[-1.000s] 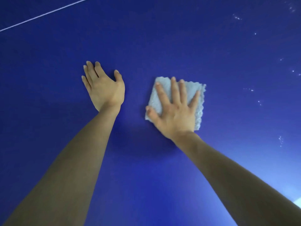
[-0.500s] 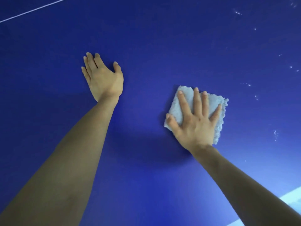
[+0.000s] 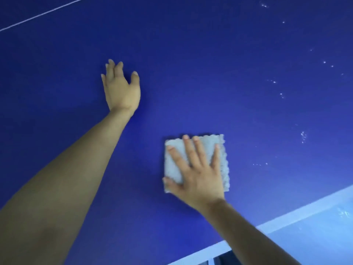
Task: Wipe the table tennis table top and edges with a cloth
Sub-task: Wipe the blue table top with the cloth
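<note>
Wiping blue table top [image 3: 219,60] with right hand [image 3: 198,180] flat on cloth [image 3: 221,161].

Spanning nearly whole view: table top, thin white line [image 3: 44,14] at 11 o'clock, white edge stripe [image 3: 305,209] running along 4 to 5 o'clock. Left hand [image 3: 122,90] resting flat on bare surface at 11 o'clock from cloth, well apart, fingers straight and close together, thumb out, gripping nothing. Right hand spread open, fingers straight, pressing down on pale folded cloth just below centre, near edge stripe. Scattered at 1 to 3 o'clock: small white specks [image 3: 303,136], not touching cloth.
</note>
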